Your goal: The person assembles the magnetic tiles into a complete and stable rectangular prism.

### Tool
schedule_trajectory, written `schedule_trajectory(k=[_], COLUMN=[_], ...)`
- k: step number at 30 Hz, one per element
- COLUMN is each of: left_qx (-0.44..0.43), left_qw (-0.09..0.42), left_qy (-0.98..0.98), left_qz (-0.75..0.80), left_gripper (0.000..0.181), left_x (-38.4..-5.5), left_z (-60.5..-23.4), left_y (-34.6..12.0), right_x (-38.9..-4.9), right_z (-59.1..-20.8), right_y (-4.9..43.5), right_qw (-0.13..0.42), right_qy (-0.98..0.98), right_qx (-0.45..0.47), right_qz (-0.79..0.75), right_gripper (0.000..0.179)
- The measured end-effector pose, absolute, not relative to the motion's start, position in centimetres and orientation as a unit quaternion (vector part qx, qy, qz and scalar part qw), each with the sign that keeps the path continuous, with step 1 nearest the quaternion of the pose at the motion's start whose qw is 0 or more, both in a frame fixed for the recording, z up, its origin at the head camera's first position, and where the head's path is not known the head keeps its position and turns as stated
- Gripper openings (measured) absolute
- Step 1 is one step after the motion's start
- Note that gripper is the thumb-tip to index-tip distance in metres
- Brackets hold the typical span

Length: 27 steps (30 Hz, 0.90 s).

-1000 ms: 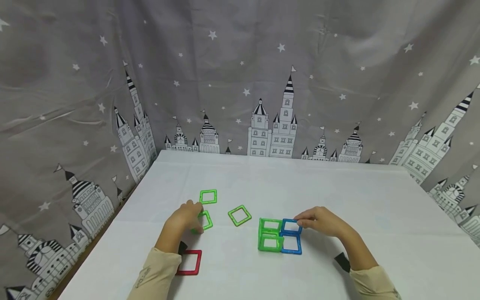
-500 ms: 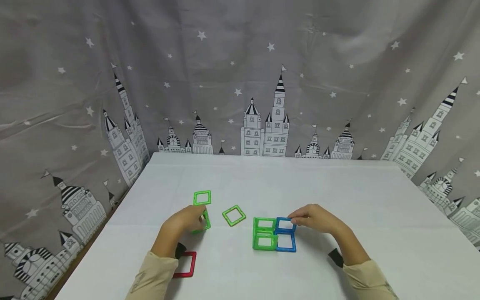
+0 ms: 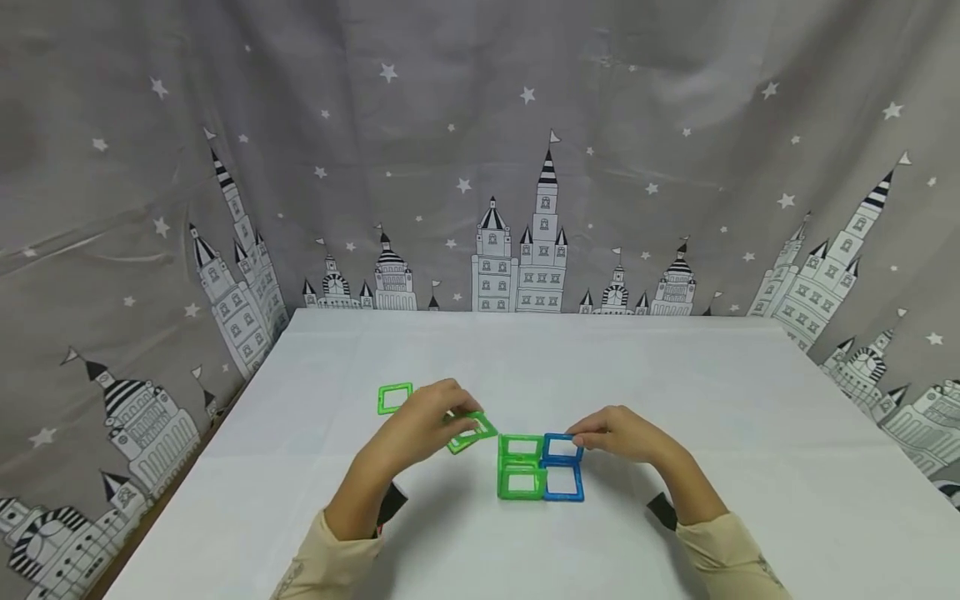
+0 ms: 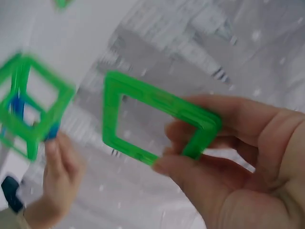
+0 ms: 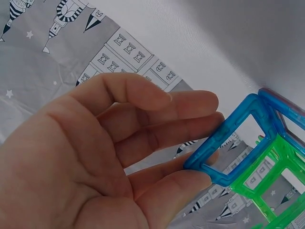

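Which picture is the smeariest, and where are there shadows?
Left wrist view: smeariest, with the joined green plastic square frames and the right hand blurry, but the green plastic square frame in the left hand clearer; right wrist view: the grey castle-print fabric curtain looks fairly sharp; head view: soft grey shadows on the white table near both hands.

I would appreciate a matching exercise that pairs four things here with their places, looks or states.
Column one:
1. Bare left hand
2. Bare right hand
3. Grey fabric curtain
4. White tabletop

Column two:
A. Printed with castles and stars
B. Pinching a blue, square plastic frame
C. Beneath the joined green and blue frames
D. Pinching a green, square plastic frame

Pairs: 1-D, 2-B, 3-A, 4-C
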<state>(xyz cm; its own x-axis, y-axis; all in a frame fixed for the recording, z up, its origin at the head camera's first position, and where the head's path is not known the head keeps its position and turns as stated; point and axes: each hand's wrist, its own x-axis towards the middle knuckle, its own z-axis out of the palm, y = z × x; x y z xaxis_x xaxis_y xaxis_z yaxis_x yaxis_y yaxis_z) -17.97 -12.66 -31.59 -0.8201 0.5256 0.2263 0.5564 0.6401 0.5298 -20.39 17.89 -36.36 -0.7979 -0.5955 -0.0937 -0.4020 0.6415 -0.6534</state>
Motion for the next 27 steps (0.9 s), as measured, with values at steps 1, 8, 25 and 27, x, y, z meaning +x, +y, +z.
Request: schedule_trajectory(k=[1, 8, 25, 27], left_qx=[-0.306, -0.381, -0.462, -0.468], left_qw=[0.036, 0.064, 0.07, 0.071], left_qy=[-0.899, -0.873, -0.85, -0.85], left_qz=[-0.312, -0.296, -0.241, -0.231], left_gripper=[0.011, 0.018, 0.017, 0.017], left_x=[-17.8, -17.0, -17.2, -17.3], left_z=[-31.5, -31.8, -35.3, -35.6], left_y=[-11.9, -6.8, -1.6, -1.5], right_x=[-20.5, -20.5, -20.7, -20.7], right_z=[-36.5, -36.6, -36.8, -36.7], right_y=[17.9, 18.2, 18.8, 18.9], right_qw=[0.153, 0.155, 0.147, 0.148], right_qy=[0.892, 0.896, 0.881, 0.882], right_qx=[-0.28, -0.279, -0.312, -0.311], right_qz=[-0.319, -0.31, -0.324, -0.321], right_gripper=[0.028, 0.026, 0.023, 0.026])
